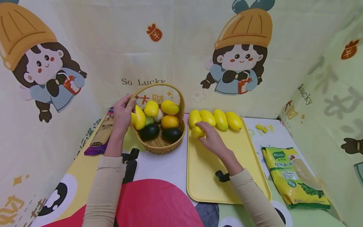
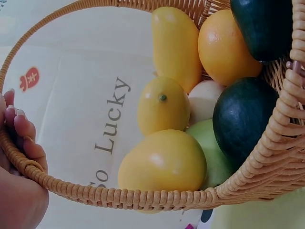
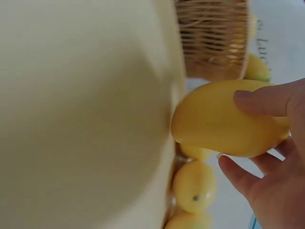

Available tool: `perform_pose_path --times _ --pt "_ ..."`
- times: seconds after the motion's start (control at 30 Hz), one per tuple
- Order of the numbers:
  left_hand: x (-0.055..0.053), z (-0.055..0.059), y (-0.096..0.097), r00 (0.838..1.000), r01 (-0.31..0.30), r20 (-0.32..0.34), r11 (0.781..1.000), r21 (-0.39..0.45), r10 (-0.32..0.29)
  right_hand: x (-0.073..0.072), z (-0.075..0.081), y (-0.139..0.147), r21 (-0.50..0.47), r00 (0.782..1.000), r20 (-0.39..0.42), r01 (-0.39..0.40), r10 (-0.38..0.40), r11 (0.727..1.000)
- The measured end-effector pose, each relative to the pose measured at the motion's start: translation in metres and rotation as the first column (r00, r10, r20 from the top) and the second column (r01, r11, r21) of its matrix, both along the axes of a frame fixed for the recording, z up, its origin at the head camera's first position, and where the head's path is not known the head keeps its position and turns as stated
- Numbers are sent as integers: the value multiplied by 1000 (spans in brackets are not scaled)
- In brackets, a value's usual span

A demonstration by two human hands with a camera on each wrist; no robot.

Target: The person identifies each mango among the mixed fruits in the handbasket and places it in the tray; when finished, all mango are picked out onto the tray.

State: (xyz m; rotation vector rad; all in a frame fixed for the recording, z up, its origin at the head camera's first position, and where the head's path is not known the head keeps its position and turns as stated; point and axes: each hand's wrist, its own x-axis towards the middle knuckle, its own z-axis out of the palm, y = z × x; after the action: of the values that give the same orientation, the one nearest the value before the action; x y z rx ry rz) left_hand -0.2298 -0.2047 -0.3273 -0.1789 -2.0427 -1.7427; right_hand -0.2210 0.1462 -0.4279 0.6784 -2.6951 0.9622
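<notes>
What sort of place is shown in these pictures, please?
Probably a small staged booth rather than a real kitchen: cartoon-printed sheets rise around the table, which also has a printed surface, and a basket and tray are arranged there.

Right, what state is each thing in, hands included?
Left hand, gripping the handle
Right hand, holding a mango
Mango, whole; contact with tray unclear
Basket, handle up, fruit inside
Tray, lying flat, four mangoes along its far edge
Knorr bag, lying flat, no opening visible
Purple bag, lying down, partly hidden
Yellow packet, lying beside the tray
</notes>
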Motion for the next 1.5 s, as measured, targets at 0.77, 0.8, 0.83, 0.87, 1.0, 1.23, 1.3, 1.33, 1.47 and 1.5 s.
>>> perform_pose_path --times 0.77,0.8,0.83,0.87,1.0,1.23,1.3,1.33,1.47,1.5 --pt "14 12 2 1000 -9 12 1000 -13 9 6 -27 5 84 997 27 -70 68 994" --pt "14 12 1 1000 -9 9 1000 -11 10 7 -27 4 84 997 27 -73 71 994" --pt "14 12 1 1000 -9 6 1000 -10 9 8 -27 3 82 997 29 -76 74 994" --pt "14 12 1 1000 -8 3 1000 -9 8 9 -27 2 83 997 30 -77 75 994" --pt "13 11 0 1000 -5 -4 1000 -11 5 13 -27 -2 86 996 32 -88 85 992" --pt "12 10 1 1000 -1 -3 1000 -20 1 13 -22 -2 109 995 40 -96 92 989" --pt "11 9 1 1000 1 2 1000 -23 -1 12 -20 -2 109 996 33 -86 82 990" --pt "10 9 1 1000 2 5 1000 -24 -2 11 -19 -2 105 997 28 -80 77 991" --pt "9 7 1 1000 5 9 1000 -16 -5 6 -13 -7 48 998 5 -66 66 997" --pt "9 7 2 1000 8 9 1000 -14 -8 5 -11 -9 26 998 -1 -69 69 997"
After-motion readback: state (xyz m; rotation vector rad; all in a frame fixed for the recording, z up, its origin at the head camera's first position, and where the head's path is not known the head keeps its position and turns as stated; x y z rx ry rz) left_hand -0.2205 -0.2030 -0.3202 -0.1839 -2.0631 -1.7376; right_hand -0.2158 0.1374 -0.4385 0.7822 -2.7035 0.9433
